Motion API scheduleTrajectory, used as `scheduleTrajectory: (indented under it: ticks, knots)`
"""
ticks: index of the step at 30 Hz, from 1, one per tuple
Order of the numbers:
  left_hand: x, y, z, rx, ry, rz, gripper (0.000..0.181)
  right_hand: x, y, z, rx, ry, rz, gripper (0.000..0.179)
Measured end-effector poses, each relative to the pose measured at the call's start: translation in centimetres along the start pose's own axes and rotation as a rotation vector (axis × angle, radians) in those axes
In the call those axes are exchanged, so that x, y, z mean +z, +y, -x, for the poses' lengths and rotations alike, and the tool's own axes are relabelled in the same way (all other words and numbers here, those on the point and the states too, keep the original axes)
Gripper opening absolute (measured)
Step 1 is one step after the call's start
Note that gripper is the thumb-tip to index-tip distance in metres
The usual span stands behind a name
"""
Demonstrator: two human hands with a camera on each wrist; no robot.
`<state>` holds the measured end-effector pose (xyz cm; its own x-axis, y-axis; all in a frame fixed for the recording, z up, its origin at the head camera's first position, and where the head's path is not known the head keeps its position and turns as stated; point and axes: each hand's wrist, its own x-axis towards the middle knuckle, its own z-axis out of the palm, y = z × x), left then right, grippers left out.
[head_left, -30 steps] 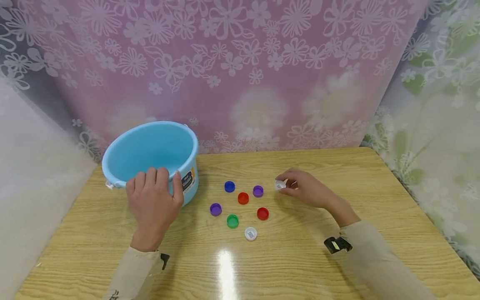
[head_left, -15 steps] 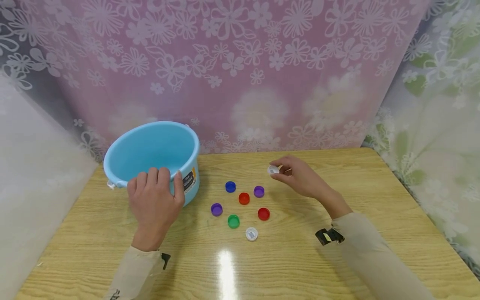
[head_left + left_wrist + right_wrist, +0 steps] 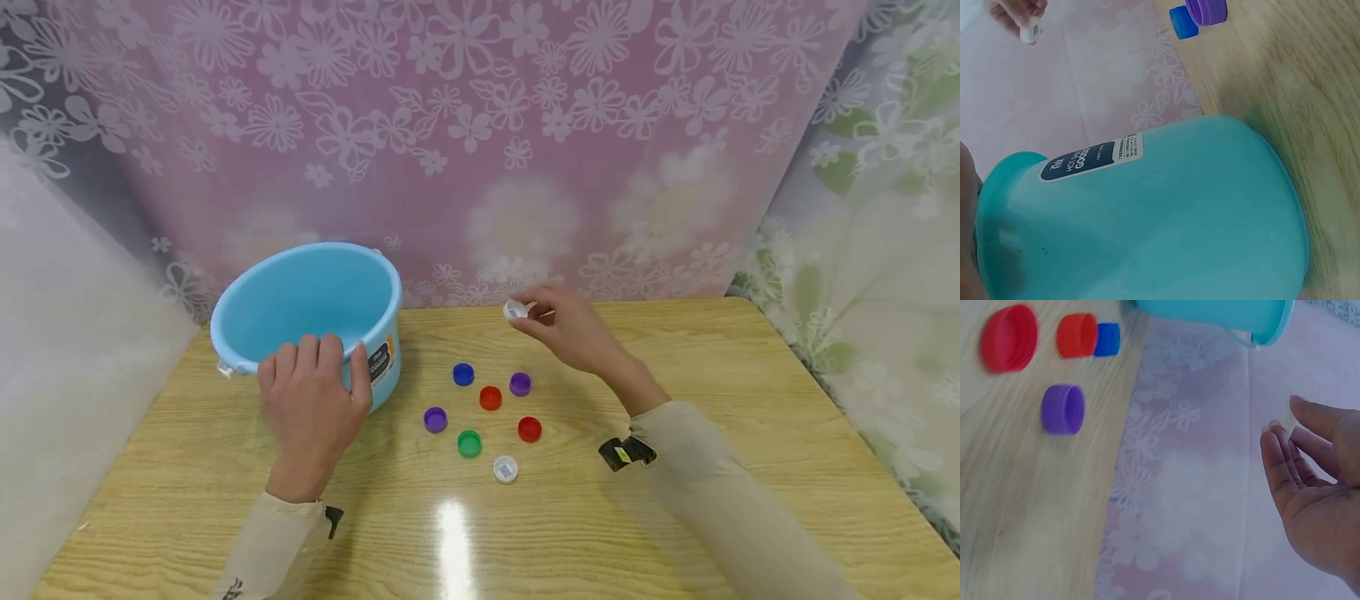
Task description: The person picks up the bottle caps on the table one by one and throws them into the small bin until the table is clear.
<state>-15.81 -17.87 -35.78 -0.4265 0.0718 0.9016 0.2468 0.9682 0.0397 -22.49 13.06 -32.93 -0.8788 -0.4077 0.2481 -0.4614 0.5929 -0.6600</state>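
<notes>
My left hand [image 3: 311, 408] grips the near rim of a light blue bucket [image 3: 386, 333], fingers hooked over the edge. The bucket stands upright at the left, and no contents show inside it. Above the table, right of the bucket, my right hand [image 3: 570, 329] pinches a white bottle cap [image 3: 515, 310] between thumb and fingers. In the right wrist view the held cap [image 3: 1288, 419] shows only partly between the fingertips. Bottle caps lie on the wood between the hands: a blue cap [image 3: 463, 374], two purple, two red, a green cap [image 3: 469, 443] and a white cap [image 3: 506, 469].
The wooden table [image 3: 675, 358] ends at the back against a pink flowered curtain [image 3: 517, 208]. Pale flowered cloth [image 3: 892, 250] hangs at the right side. A dark label [image 3: 1091, 159] is on the bucket's side.
My right hand has lifted the white cap and carried it leftward and farther back, toward the bucket. The left hand keeps its hold on the rim, and the loose caps lie as before.
</notes>
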Motion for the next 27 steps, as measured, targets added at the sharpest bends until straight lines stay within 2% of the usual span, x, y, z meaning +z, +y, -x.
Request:
scheduleTrajectory:
  ticks: [11, 21, 27]
  knots:
    - [0.0, -0.2, -0.2, 0.002, -0.011, 0.007, 0.035, 1.5, -3.0, -2.9, -0.040, 0.001, -0.036, 0.039]
    - [0.0, -0.2, -0.2, 0.004, -0.024, 0.006, 0.035, 3.8, -6.0, -5.2, -0.089, 0.079, -0.169, 0.040]
    - [0.0, -0.3, -0.2, 0.004, -0.031, 0.001, 0.035, 5.4, -7.5, -6.1, -0.128, 0.099, -0.207, 0.039]
